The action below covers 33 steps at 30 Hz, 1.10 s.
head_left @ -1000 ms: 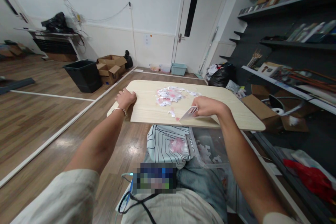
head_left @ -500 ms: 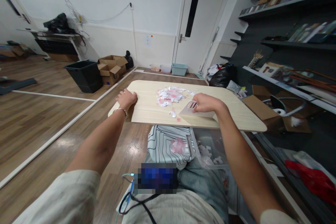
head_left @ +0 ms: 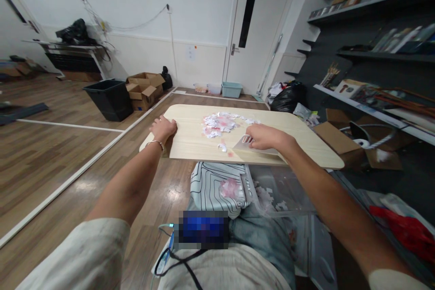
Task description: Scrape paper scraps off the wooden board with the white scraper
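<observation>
L arm (head_left: 124, 186) ext'd fwd, L hand (head_left: 163, 129) palm-down; R hand (head_left: 267, 137) curled, R forearm (head_left: 326, 195) angled in.

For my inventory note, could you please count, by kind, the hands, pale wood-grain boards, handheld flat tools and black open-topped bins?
Hands: 2 (left hand, right hand)
Board: 1
Flat tool: 1
Black bin: 1
Total: 5

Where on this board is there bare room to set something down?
Bare board shows between the left hand and the paper scraps, and at the right end, past the right hand. Crowded: the middle, with the scraps and the slotted card in that hand.
</observation>
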Available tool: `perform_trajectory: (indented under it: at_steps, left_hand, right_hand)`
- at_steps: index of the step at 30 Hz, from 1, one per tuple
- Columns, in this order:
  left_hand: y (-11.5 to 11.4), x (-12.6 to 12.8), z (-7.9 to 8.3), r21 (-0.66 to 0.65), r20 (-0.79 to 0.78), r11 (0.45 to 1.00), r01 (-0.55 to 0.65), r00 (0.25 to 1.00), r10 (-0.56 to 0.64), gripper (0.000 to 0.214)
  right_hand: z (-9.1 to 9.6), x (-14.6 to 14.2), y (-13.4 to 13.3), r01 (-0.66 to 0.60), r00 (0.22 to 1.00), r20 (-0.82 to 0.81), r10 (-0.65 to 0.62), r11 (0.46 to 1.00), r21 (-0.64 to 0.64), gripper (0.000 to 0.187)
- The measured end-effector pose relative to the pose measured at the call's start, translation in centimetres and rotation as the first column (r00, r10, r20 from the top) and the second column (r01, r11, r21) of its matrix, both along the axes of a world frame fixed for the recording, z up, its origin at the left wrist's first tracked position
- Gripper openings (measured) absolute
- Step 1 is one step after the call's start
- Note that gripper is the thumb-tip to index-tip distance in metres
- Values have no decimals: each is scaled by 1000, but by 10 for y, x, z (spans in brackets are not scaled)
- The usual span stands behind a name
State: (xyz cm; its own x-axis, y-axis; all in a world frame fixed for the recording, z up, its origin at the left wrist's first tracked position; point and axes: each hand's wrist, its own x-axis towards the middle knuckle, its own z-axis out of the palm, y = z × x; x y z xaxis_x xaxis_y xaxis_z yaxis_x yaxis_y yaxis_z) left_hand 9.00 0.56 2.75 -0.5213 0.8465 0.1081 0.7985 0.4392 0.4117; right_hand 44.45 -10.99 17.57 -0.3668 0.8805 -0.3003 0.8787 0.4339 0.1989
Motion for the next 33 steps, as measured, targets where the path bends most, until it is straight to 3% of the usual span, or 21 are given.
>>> perform_trajectory:
  at_steps: [4, 10, 14, 17, 23, 27, 33]
  left_hand:
    - [0, -1, -1, 9, 2, 1000, 7, 1000, -7, 77]
    - [2, -3, -4, 21, -2, 1000, 4, 1000, -4, 77]
    - [4, -3, -5, 35, -1, 999, 0, 1000, 0, 75]
    - [4, -3, -5, 36, 0, 999, -3, 1000, 3, 74]
    - [4, -3, -5, 29, -1, 1000, 0, 1000, 0, 75]
    - [4, -3, -4, 33, 1, 999, 3, 1000, -3, 76]
    - [2, -2, -1, 9, 5, 1000, 9, 1000, -9, 78]
  right_hand:
    - [-1, 16, -1, 18, 1000, 9, -18, 1000, -2, 28]
    - [-2, 52, 0, -6, 995, -102, -1, 998, -66, 5]
    - [-3, 68, 15, -17, 968, -250, -4, 997, -81, 25]
    - [-7, 75, 33, 54, 957, -276, -85, 991, -119, 27]
    - [-15, 81, 64, 284, 881, -288, -376, 906, -313, 29]
    - [-25, 86, 77, 259, 826, -360, -433, 860, -440, 35]
    - [-51, 97, 96, 242, 751, -351, -559, 728, -642, 52]
